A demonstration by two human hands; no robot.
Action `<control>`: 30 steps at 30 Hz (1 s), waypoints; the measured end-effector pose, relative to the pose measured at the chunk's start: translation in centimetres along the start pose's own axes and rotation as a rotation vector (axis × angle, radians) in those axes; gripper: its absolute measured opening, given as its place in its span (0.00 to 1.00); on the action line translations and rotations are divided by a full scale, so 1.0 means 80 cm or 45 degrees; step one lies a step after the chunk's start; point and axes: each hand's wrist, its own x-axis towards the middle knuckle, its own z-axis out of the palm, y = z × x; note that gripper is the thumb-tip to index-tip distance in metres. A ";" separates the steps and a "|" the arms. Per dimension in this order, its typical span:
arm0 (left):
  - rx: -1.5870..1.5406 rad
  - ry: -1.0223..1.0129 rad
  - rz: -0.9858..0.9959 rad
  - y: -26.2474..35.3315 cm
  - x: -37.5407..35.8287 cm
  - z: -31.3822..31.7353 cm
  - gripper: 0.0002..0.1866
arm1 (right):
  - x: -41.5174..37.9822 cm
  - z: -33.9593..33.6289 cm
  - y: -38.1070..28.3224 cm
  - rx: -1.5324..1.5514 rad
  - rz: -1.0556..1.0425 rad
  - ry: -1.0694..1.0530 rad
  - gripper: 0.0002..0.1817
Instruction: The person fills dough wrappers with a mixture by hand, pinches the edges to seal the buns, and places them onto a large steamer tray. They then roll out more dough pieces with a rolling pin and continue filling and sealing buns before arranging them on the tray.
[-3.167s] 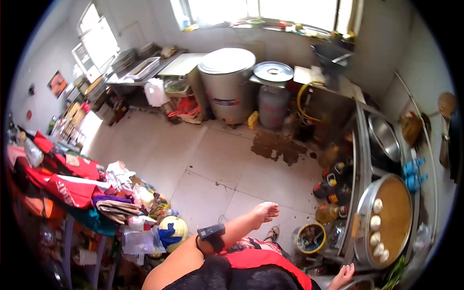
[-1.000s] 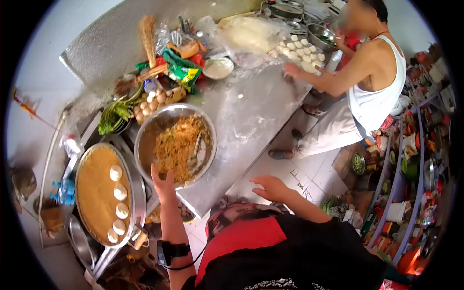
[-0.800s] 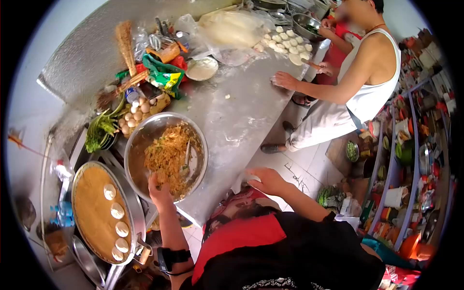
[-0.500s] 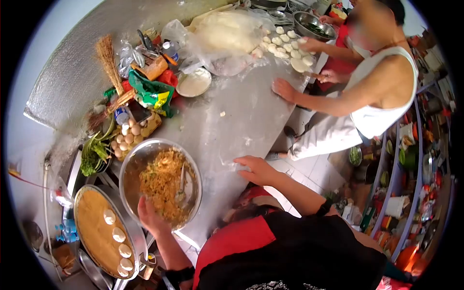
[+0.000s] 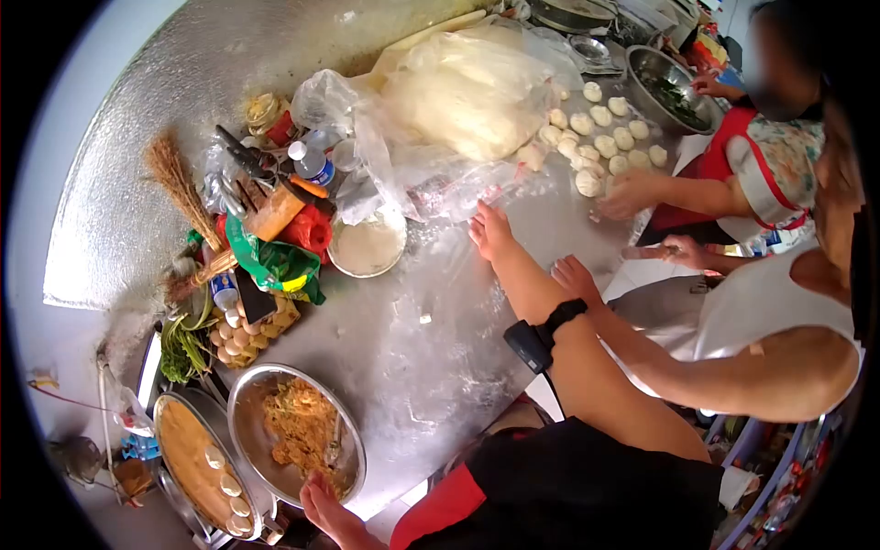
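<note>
My right hand (image 5: 490,229) reaches across the metal table (image 5: 412,367), its fingers loosely spread and nothing seen in them. Just beyond its fingertips lies the edge of a clear plastic sheet (image 5: 440,197) covering a large mass of dough (image 5: 467,96). Several dough pieces (image 5: 605,147) sit to the right of that. At the lower left, my left hand (image 5: 327,509) has its fingers stretched out at the near rim of a steel bowl (image 5: 356,417). Inside the bowl are an orange-brown filling (image 5: 298,426) and a spoon (image 5: 335,440).
A round pan (image 5: 188,458) with several pale patties stands left of the bowl. Eggs (image 5: 234,339), a green bag (image 5: 266,266), a brush (image 5: 179,188) and a flour dish (image 5: 368,246) line the left side. Co-workers' arms (image 5: 655,353) extend in from the right, near a greens bowl (image 5: 669,92).
My right hand has moved forward across the table toward the plastic-covered dough. The view has shifted, with my left hand still by the bowl rim. The co-workers now appear closer at right.
</note>
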 end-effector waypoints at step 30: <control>0.747 -0.309 -0.310 0.067 0.059 0.214 0.17 | 0.151 -0.020 -0.293 -2.161 -0.984 0.302 0.33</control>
